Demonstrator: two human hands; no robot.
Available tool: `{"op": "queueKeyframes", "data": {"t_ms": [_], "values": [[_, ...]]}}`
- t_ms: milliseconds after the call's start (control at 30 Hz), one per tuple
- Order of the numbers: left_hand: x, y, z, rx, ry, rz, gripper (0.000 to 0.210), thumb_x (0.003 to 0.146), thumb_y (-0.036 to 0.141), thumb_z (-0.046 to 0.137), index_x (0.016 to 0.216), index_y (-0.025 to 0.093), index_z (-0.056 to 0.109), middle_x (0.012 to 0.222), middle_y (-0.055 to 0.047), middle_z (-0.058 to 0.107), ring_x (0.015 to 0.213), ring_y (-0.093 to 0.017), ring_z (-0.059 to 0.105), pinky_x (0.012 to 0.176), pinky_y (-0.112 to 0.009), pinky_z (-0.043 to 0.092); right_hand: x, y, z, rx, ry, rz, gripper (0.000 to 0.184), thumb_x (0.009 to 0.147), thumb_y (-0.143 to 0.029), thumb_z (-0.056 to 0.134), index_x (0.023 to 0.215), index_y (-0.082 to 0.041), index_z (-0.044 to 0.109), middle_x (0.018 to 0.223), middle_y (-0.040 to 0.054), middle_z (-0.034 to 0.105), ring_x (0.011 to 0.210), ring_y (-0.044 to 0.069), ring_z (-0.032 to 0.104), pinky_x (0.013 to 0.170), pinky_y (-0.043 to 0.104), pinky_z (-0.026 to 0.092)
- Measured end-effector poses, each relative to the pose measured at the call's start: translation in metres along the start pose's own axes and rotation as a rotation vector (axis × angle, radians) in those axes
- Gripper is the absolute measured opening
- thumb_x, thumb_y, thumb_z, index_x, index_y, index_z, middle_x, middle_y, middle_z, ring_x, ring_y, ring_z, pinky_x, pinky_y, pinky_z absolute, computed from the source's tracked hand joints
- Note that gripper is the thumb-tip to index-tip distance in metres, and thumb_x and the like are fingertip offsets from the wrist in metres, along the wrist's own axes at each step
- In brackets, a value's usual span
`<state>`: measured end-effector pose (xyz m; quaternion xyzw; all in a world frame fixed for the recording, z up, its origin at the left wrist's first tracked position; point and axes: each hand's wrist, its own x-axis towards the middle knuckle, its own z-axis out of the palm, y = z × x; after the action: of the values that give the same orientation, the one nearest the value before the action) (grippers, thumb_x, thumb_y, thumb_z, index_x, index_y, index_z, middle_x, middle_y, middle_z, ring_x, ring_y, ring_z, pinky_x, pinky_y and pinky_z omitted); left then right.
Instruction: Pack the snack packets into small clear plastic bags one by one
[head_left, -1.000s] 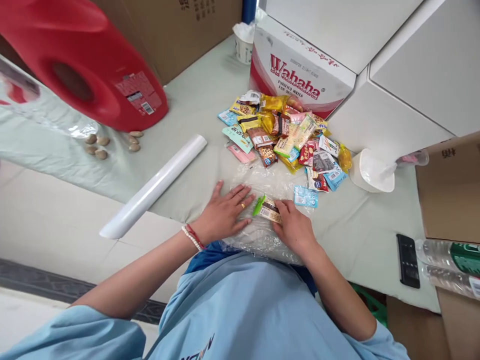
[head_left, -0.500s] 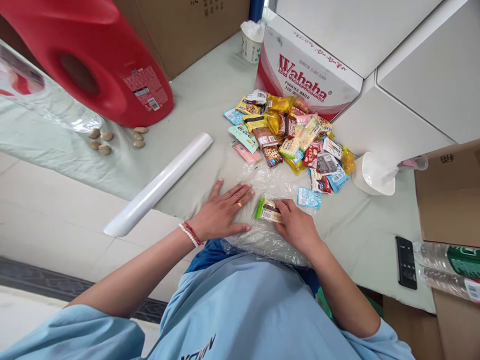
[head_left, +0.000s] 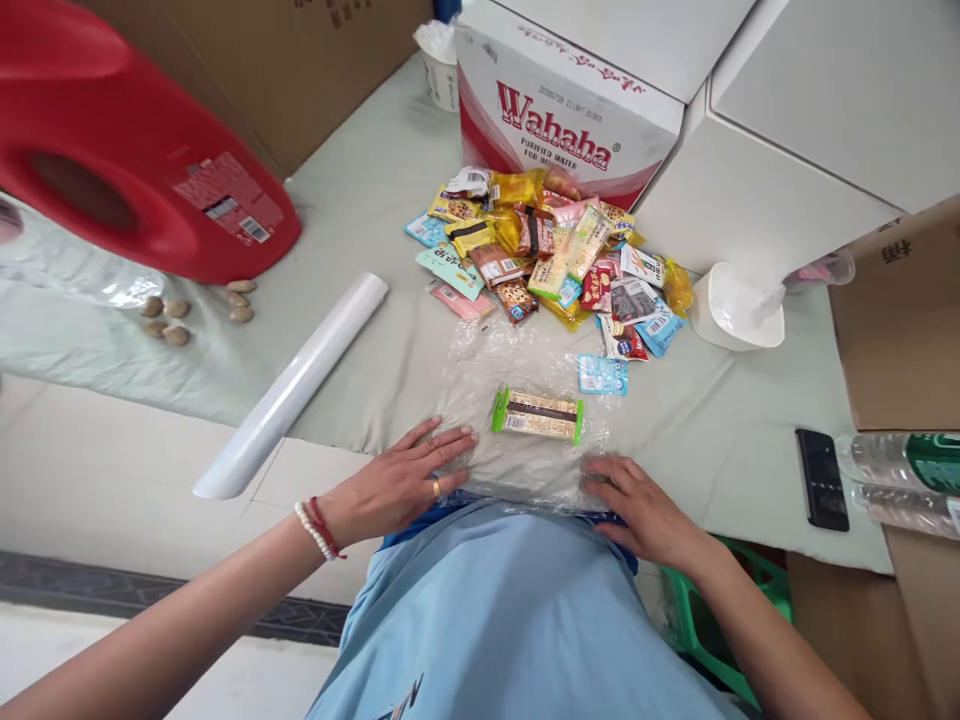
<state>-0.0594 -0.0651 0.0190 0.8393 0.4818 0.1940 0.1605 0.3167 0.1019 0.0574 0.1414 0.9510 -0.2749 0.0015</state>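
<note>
A wrapped snack bar [head_left: 538,415] with green ends lies on a sheet of clear plastic film [head_left: 517,362] near the table's front edge. My left hand [head_left: 401,478] rests at the film's left side, fingers stretched out and apart, holding nothing I can see. At the film's lower right, my right hand [head_left: 637,505] touches the film's edge with its fingers loosely spread. Both hands are apart from the bar. Just beyond it lies a flat blue packet [head_left: 602,375]. Behind that is a pile of wrapped snacks [head_left: 540,250].
A white roll [head_left: 292,385] lies left of the film. Farther left stand a red jug [head_left: 247,190] and several nuts [head_left: 176,310]. A Wahaha carton [head_left: 570,110] is behind the pile. On the right are a white tub [head_left: 739,325], a phone [head_left: 823,480] and plastic bottles [head_left: 885,462].
My right hand has let go of the snack bar and drawn back to the film's near right edge. My left hand has slid down and left. The camera view has shifted.
</note>
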Motion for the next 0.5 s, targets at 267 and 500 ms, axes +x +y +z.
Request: {"op": "queueKeyframes", "data": {"t_ms": [267, 500], "values": [[0.023, -0.009, -0.022, -0.378, 0.117, -0.361, 0.022, 0.102, 0.035, 0.052, 0.107, 0.026, 0.071, 0.119, -0.004, 0.078, 0.114, -0.020, 0.072, 0.108, -0.039, 0.053, 0.018, 0.020, -0.010, 0.269, 0.194, 0.013, 0.015, 0.105, -0.024, 0.052, 0.100, -0.023, 0.066, 0.088, 0.0049, 0.071, 0.083, 0.018, 0.063, 0.078, 0.032, 0.052], [0.062, -0.038, -0.036, -0.297, 0.303, -0.660, 0.033, 0.091, 0.055, 0.056, 0.083, 0.024, 0.066, 0.094, -0.005, 0.072, 0.092, -0.024, 0.068, 0.091, -0.039, 0.055, 0.066, 0.056, -0.049, 0.371, 0.278, 0.326, 0.026, 0.100, -0.041, 0.056, 0.093, -0.019, 0.068, 0.074, -0.0011, 0.064, 0.065, 0.013, 0.054, 0.063, 0.025, 0.040]]}}
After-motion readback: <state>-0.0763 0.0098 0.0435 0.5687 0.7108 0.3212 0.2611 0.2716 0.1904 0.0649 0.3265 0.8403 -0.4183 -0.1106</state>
